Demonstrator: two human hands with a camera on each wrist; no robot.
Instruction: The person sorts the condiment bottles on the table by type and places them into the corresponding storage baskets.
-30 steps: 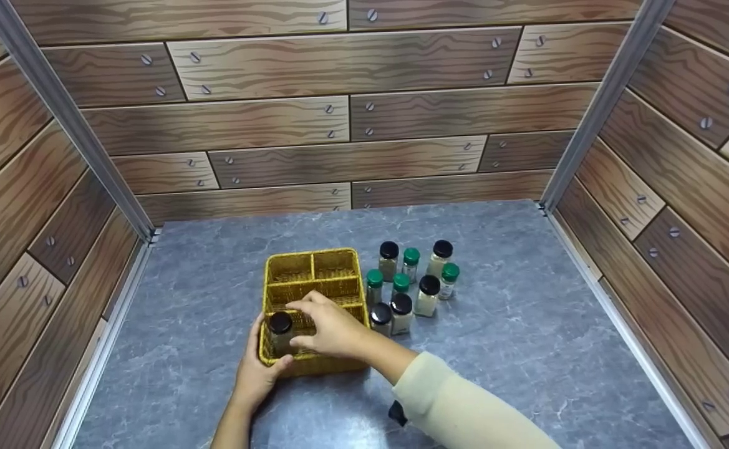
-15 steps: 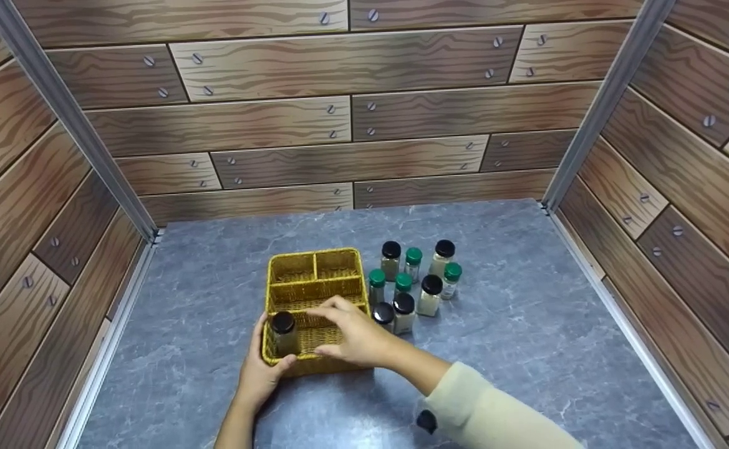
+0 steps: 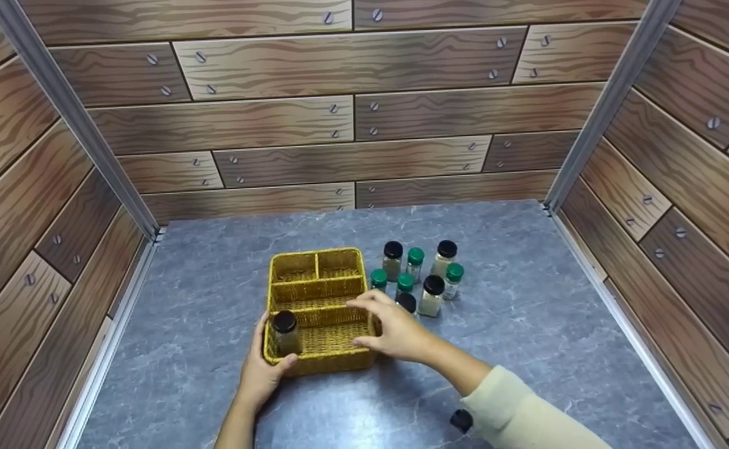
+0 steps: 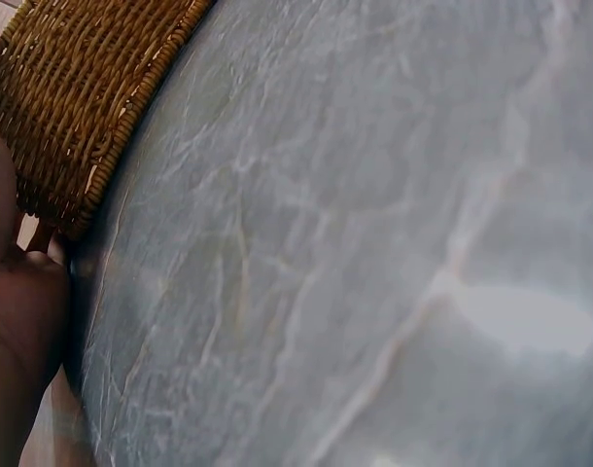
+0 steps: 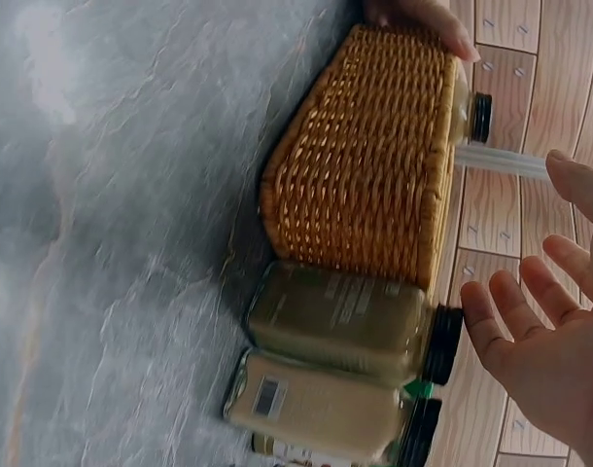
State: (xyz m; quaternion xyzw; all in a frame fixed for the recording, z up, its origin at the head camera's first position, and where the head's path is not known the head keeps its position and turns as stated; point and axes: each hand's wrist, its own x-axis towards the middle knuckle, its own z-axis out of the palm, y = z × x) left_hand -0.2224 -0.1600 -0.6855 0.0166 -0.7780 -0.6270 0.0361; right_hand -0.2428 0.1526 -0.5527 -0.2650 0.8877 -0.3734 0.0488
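A yellow-brown wicker basket [image 3: 339, 363] with several compartments stands on the table. My left hand [image 3: 261, 376] grips its front left corner, thumb over the front rim and fingers along the left side; the left wrist view has the basket wall [image 4: 87, 92] beside the palm. One black-capped spice jar [image 3: 287, 338] stands upright at the left end of the front compartment. Over the basket's right rim is my right hand [image 3: 401, 333], holding nothing, thumb and fingers spread apart. In the right wrist view its fingertips are near the black cap of a jar of greyish powder [image 5: 340, 321].
Right of the basket, several spice jars stand grouped, some with black caps [image 3: 433, 285], some with green caps [image 3: 415, 254]. My right hand hides part of the group in the head view. Wood-patterned walls [image 3: 277, 118] enclose the grey marbled table [image 3: 526, 349].
My right hand has moved away from the black-capped jar at the basket's left, rightward across the front compartment to the right rim. The left hand stays on the basket.
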